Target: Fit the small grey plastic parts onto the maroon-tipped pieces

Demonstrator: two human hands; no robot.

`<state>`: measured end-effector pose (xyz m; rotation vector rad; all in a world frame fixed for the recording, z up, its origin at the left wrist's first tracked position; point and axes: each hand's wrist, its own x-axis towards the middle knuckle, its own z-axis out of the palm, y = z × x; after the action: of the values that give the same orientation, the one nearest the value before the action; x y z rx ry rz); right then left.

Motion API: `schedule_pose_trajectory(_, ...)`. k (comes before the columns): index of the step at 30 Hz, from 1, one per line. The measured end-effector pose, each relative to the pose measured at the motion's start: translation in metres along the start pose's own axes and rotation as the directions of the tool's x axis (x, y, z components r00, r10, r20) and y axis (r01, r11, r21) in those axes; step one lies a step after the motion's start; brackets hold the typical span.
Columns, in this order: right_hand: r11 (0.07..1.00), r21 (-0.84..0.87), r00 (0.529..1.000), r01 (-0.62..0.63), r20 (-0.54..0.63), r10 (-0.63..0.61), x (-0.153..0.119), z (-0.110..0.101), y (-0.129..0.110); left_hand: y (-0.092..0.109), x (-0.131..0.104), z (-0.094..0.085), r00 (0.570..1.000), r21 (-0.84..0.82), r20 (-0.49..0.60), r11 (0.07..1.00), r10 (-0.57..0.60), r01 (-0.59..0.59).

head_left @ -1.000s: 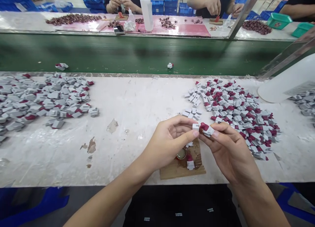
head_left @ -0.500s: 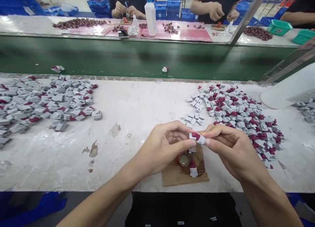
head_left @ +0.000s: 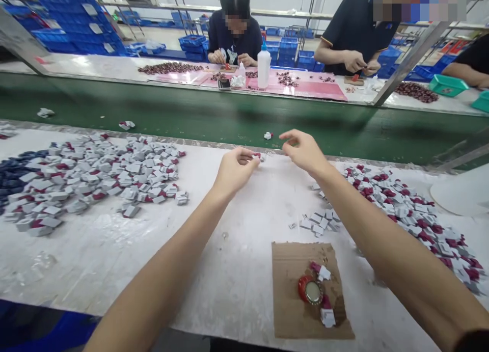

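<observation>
My left hand is reached out to the table's far edge, thumb and fingers pinching a small grey-and-maroon plastic piece. To its right, my right hand hangs over the edge of the green belt with fingers apart and nothing in them. A similar grey-and-maroon piece lies on the belt just left of those fingertips, not touched. Nearer me, a cardboard square bears a red cap-like dish with a pale middle. Beside the dish lie two maroon-and-white pieces.
Heaps of grey-and-maroon pieces lie at left and right, with loose grey pieces nearby. Dark blue parts sit far left. Across the green belt, people work at another table. A slanted metal post rises at right.
Both hands have moved apart and forward from above the cardboard to the belt's edge. The piece both held is now in the left hand only; the right has let go. The view has tilted up.
</observation>
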<state>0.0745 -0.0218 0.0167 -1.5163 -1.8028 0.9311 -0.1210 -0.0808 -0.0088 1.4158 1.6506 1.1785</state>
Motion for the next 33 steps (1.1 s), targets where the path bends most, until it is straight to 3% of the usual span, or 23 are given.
schedule_pose_trajectory(3, 0.995, -0.1, 0.999, -0.013, -0.048, 0.008, 0.062, 0.032, -0.009, -0.009, 0.05, 0.005, 0.993, 0.089, -0.117, 0.995, -0.036, 0.047)
schedule_pose_trajectory(6, 0.991, -0.132, 0.999, -0.03, -0.025, 0.027, 0.092, 0.052, -0.017, -0.011, 0.088, 0.012, 0.981, 0.181, -0.185, 0.979, -0.061, 0.095)
schedule_pose_trajectory(10, 0.998, -0.065, 1.0, -0.02, 0.01, 0.021, 0.085, 0.037, -0.017, -0.013, 0.12, 0.014, 0.967, 0.276, -0.236, 0.947, -0.1, 0.165)
schedule_pose_trajectory(13, 0.999, 0.043, 0.999, -0.032, 0.042, 0.03, 0.043, -0.001, -0.008, -0.016, 0.125, 0.007, 0.969, 0.321, -0.225, 0.931, -0.104, 0.175)
schedule_pose_trajectory(16, 0.989, 0.118, 0.993, -0.089, 0.086, 0.079, -0.03, -0.047, 0.006, -0.013, 0.107, 0.002, 0.98, 0.346, -0.195, 0.933, -0.034, 0.101)
schedule_pose_trajectory(18, 0.988, 0.124, 0.99, -0.096, 0.116, 0.081, -0.088, -0.073, 0.017, -0.006, 0.081, 0.005, 0.988, 0.355, -0.149, 0.935, 0.049, 0.007)
schedule_pose_trajectory(20, 0.994, 0.087, 0.992, -0.067, 0.108, 0.057, -0.143, -0.09, 0.028, 0.002, 0.043, 0.015, 0.991, 0.351, -0.033, 0.93, 0.132, -0.112)
schedule_pose_trajectory(21, 0.997, 0.061, 0.995, -0.051, 0.088, 0.045, -0.168, -0.095, 0.034, 0.006, 0.021, 0.021, 0.979, 0.329, 0.086, 0.922, 0.184, -0.203)
schedule_pose_trajectory(22, 0.999, 0.034, 0.997, -0.036, 0.066, 0.034, -0.191, -0.097, 0.04, 0.009, -0.002, 0.028, 0.915, 0.271, 0.297, 0.894, 0.274, -0.356)
schedule_pose_trajectory(23, 1.0, 0.0, 0.998, -0.03, 0.046, 0.03, -0.211, -0.097, 0.046, 0.011, -0.024, 0.034, 0.82, 0.201, 0.472, 0.866, 0.323, -0.457)
schedule_pose_trajectory(24, 0.999, -0.03, 0.999, -0.028, 0.024, 0.029, -0.229, -0.096, 0.051, 0.012, -0.045, 0.039, 0.743, 0.149, 0.581, 0.854, 0.332, -0.498)
schedule_pose_trajectory(26, 0.997, -0.064, 0.998, -0.045, -0.051, 0.041, -0.258, -0.089, 0.062, 0.013, -0.078, 0.048, 0.659, 0.108, 0.681, 0.846, 0.32, -0.522)
schedule_pose_trajectory(29, 0.995, -0.064, 0.98, -0.079, -0.187, 0.066, -0.291, -0.073, 0.076, 0.013, -0.098, 0.06, 0.67, 0.133, 0.676, 0.844, 0.306, -0.519)
schedule_pose_trajectory(33, 0.991, -0.128, 0.985, -0.049, -0.169, 0.026, -0.315, -0.053, 0.09, 0.022, -0.087, 0.079, 0.754, 0.197, 0.591, 0.856, 0.286, -0.479)
